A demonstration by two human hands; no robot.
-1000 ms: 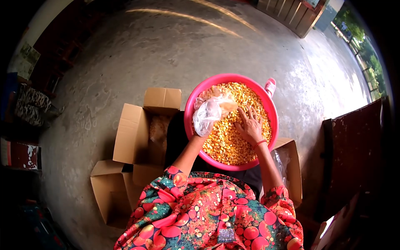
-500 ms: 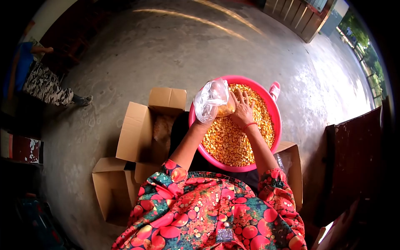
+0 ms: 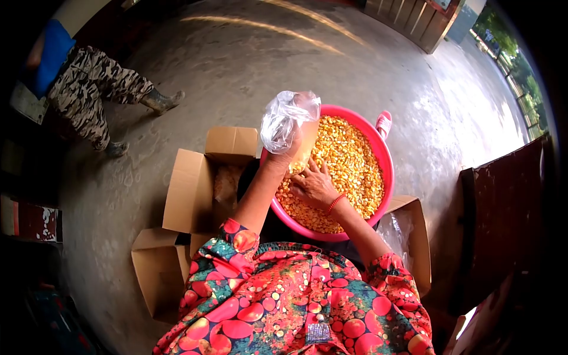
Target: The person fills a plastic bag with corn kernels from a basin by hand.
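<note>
A pink basin [image 3: 387,151] full of yellow corn kernels [image 3: 349,160] sits in front of me. Over its left side, my left hand [image 3: 293,151] is closed around a clear plastic bag [image 3: 283,118], which partly covers the fingers. Some kernels show at the bag's lower end, close to the basin's contents. My right hand [image 3: 315,189], with a red bracelet at the wrist, rests on the kernels just below the bag. Its fingers are apart, and some tips are sunk among the kernels.
Open cardboard boxes [image 3: 186,189] stand at my left, one with a plastic bag inside. Another box [image 3: 417,236] with clear plastic [image 3: 395,234] is at my right. A person in camouflage trousers [image 3: 97,80] walks at the far left. Dark furniture [image 3: 503,219] stands on the right.
The bag in my left hand has risen slightly and moved left. My right hand has slid left and nearer to me across the kernels. The other person has stepped further into view.
</note>
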